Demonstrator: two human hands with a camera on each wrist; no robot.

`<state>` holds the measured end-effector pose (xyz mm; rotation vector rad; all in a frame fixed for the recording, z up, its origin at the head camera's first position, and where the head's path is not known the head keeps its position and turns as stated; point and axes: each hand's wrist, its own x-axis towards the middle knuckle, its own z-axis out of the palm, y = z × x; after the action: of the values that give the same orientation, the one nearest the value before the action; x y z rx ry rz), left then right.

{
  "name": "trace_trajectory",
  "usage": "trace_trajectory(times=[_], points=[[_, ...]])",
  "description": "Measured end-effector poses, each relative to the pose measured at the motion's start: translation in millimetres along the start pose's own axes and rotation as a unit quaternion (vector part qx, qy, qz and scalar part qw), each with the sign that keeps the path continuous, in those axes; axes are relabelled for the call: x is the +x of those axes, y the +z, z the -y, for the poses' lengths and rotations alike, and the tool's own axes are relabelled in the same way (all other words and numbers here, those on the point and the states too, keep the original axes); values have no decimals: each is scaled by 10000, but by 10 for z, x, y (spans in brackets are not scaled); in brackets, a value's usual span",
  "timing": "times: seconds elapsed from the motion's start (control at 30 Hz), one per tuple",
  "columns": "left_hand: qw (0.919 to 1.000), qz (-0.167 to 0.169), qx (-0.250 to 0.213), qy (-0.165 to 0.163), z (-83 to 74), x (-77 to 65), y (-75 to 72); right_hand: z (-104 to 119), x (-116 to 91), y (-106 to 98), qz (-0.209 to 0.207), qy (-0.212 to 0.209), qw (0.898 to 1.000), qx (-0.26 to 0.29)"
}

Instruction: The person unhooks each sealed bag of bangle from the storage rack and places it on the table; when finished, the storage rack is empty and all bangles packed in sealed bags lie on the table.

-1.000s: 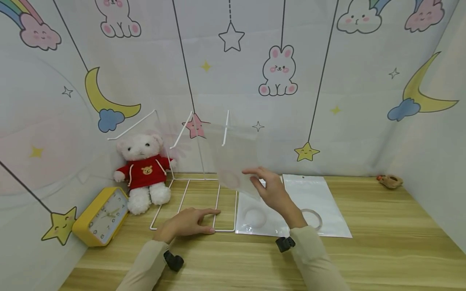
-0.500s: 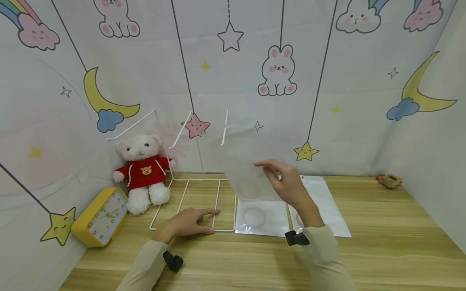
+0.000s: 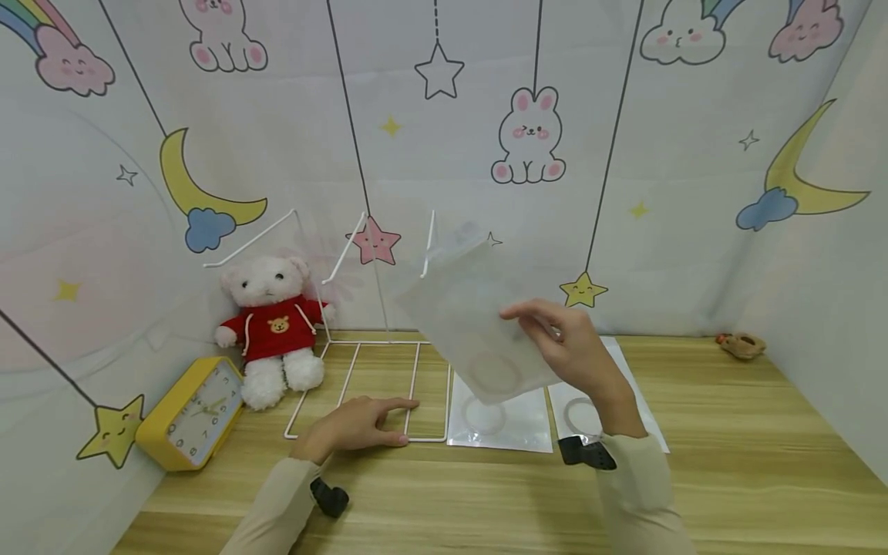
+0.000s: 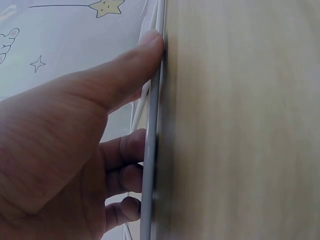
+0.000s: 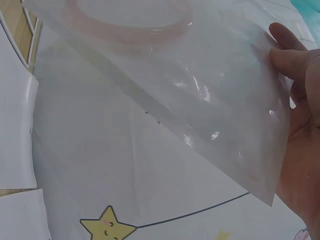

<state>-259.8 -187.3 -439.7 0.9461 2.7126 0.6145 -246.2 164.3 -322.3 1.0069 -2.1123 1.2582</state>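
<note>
My right hand (image 3: 579, 351) pinches the side edge of a translucent plastic bag (image 3: 479, 324), held up tilted in front of the rack's right prong. A pinkish ring shape shows at the bag's lower end; in the right wrist view this ring (image 5: 125, 35) lies near the top. My left hand (image 3: 357, 424) rests on the base of a white wire rack (image 3: 432, 440), index finger stretched over a bar. Up close in the left wrist view, the thumb presses the front rail (image 4: 149, 170), with other fingertips against it.
Two flat white bags (image 3: 530, 428) (image 3: 634, 408), each with a ring shape, lie right of the rack. A white teddy bear (image 3: 280, 324) and yellow clock (image 3: 197, 412) stand at left. A small brown object (image 3: 742, 346) sits at the far right. A printed curtain (image 3: 444, 154) hangs behind.
My right hand has moved right and toward me, carrying the bag, which has turned and now slants with its ring end lower. The left hand stays in place.
</note>
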Motion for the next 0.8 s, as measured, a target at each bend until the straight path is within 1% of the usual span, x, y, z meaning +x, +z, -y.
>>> trace_trajectory(times=[0.23, 0.47, 0.67, 0.8], points=[[10000, 4, -20, 28, 19, 2, 5, 68, -21, -125, 291, -45, 9994, 184], [10000, -4, -41, 39, 15, -4, 4, 151, -42, -218, 534, -111, 9968, 588], [10000, -3, -46, 22, 10, -7, 4, 194, -50, -271, 504, -167, 9959, 736], [10000, 4, -61, 34, 9, -5, 2, 190, -66, -318, 323, -281, 9940, 1010]])
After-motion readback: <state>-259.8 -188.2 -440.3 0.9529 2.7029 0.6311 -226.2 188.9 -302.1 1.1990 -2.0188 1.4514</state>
